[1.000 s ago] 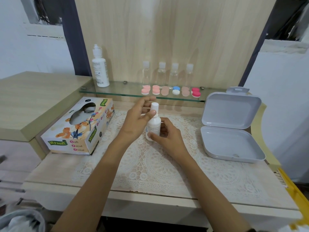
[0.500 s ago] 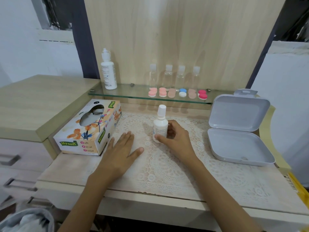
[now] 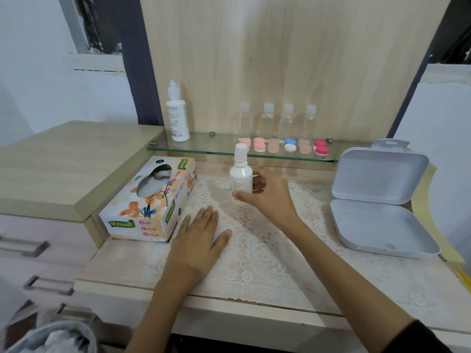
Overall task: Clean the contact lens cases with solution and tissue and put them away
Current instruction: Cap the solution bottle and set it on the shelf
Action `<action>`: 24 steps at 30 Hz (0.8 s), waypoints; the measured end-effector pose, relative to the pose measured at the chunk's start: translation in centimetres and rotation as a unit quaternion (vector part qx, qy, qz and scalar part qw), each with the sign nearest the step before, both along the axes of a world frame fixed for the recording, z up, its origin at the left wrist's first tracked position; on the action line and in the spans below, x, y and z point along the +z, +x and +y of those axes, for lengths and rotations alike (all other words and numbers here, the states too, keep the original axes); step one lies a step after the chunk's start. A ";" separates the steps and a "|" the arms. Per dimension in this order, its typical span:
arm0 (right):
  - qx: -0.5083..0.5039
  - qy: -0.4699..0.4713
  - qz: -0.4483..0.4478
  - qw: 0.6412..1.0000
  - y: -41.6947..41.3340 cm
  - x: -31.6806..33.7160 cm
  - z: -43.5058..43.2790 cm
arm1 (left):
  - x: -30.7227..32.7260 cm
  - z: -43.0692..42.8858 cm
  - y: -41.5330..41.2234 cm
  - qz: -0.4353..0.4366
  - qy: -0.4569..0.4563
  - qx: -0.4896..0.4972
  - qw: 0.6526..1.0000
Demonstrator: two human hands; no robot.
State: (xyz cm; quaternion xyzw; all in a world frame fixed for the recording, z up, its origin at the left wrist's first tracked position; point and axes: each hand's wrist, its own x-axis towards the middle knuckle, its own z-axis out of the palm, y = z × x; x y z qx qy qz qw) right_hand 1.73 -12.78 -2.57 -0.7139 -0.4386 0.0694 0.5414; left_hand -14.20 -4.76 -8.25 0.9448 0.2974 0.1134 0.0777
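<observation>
Left of the hands, the tissue box (image 3: pixel 150 200) lies untouched. The left hand (image 3: pixel 197 240), a second ago at the cap of the small solution bottle (image 3: pixel 240 174), now rests flat and open on the tabletop (image 3: pixel 254 296). The right hand (image 3: pixel 267 197) still grips the bottle, which stands upright. Beyond the hands, the lens cases (image 3: pixel 288 146) line the glass shelf (image 3: pixel 204 149); to their right the storage box (image 3: pixel 382 220) lies open. Cleaning has probably not begun.

Left hand (image 3: pixel 197 240): flat, palm down, fingers straight and close together, thumb spread to the right; bare forearm entering from near left. Right hand (image 3: pixel 265 194): farther in, thumb and fingers curled round small white bottle (image 3: pixel 240 174); dark sleeve (image 3: pixel 418 337) at near right.
</observation>
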 end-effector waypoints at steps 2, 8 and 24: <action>0.004 0.008 -0.006 1.000 -0.1 1.6 1.4 | -0.1 0.0 0.0 -0.014 -0.002 -0.001 1.000; -0.023 0.021 -0.012 0.999 0.7 6.0 6.6 | -0.2 0.1 -0.1 -0.034 0.001 0.003 0.999; -0.025 -0.057 -0.006 0.998 3.4 7.5 16.8 | -1.1 0.2 -0.1 -0.079 0.008 -0.004 0.997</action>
